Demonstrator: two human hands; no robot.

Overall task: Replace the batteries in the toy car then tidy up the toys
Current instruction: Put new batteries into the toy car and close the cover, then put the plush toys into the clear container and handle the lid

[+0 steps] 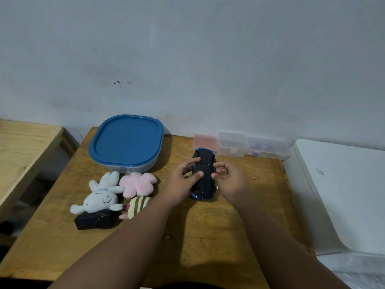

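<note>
Both my hands are on the toy car (203,174), which lies belly-up on the wooden table (208,236), nose pointing to 12 o'clock. My left hand (183,180) grips its left side, thumb pressed across the black underside, index finger higher up near the front wheels. My right hand (229,180) pinches the right edge w/ thumb & fingertips; a thin metal bit sticks out by that hand at the car's right side, can't tell what it is. Blue bodywork shows only at the car's two ends.

At 9 o'clock from the car: a pink flower plush (138,184), then a white bunny plush (100,195), w/ a striped plush (136,206) just below the flower & a black box-like item (94,221) touching the bunny's lower edge. At 10–11 o'clock sits a container w/ a blue lid (127,140), shut. At 12–1 o'clock, against the wall: a pink card-like piece (205,140) & clear plastic boxes (250,147) side by side.
</note>
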